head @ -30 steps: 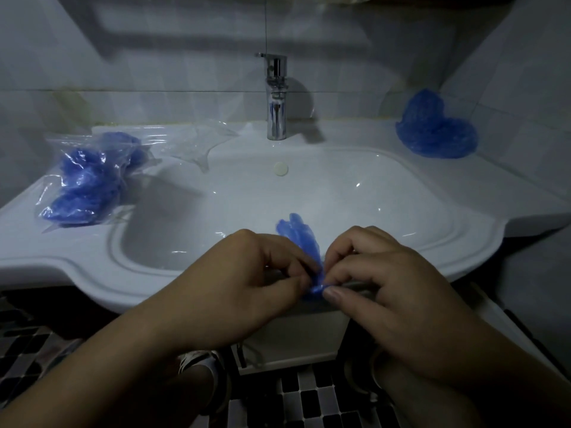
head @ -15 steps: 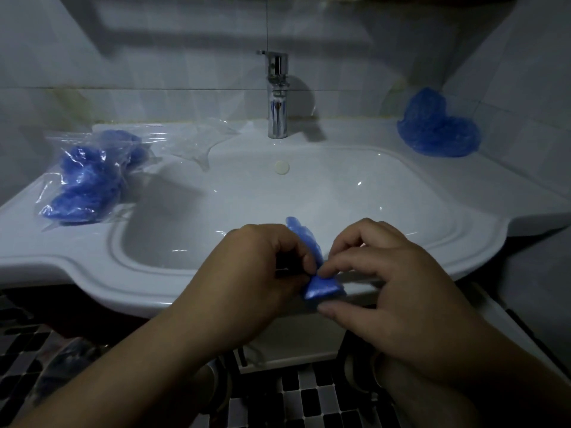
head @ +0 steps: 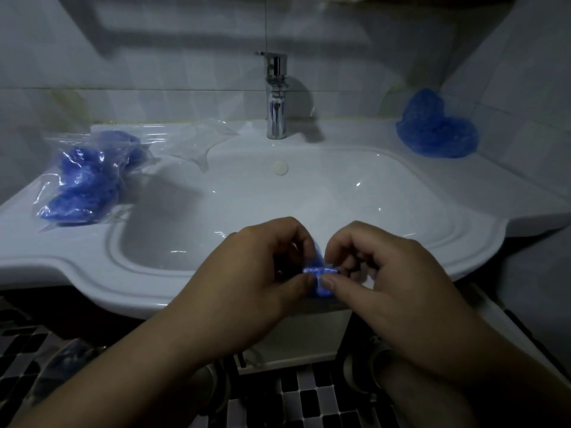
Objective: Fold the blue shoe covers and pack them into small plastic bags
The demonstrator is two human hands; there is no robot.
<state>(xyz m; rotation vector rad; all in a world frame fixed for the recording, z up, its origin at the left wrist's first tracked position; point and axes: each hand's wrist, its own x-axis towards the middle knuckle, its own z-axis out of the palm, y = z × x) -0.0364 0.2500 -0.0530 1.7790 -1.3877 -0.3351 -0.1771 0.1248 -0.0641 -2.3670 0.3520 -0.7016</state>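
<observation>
A small folded blue shoe cover is pinched between both hands over the front rim of the white sink. My left hand grips its left side with thumb and fingers. My right hand grips its right side, thumb underneath. Most of the cover is hidden by my fingers. A heap of loose blue shoe covers lies on the sink's back right corner. Packed bags of blue covers lie on the left ledge, with empty clear plastic bags beside them.
A chrome faucet stands at the back middle of the basin. White tiled walls close in behind and on the right. Below the sink are a black-and-white tiled floor and my feet.
The blue cover's upright tail has been folded down, and the bundle is now smaller and more compact between my fingers. Both hands stayed at the sink's front rim.
</observation>
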